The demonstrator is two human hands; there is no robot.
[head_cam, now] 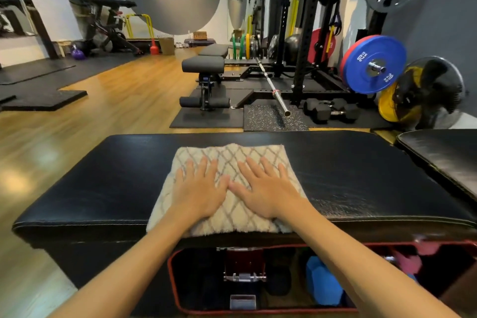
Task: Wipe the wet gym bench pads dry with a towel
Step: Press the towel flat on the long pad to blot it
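We press our left hand [198,188] and right hand [265,191] flat, fingers straight and spread, on a cream towel [227,162] with a grey diamond pattern; neither hand grips it. The towel lies folded across the middle of the black bench pad [90,181], its long axis running away from us, near edge draping over the pad's front. The pad runs left to right, a second pad [444,152] beside its right end.

Both bare forearms reach forward from the bottom corners and converge toward the middle. The left hand [197,188] lies palm down, fingers straight and slightly spread, pointing away from the body. The right hand [265,187] lies the same way just beside it, fingers fanned a little wider. The two thumbs meet tip to tip between the hands. Both wrists are straight.
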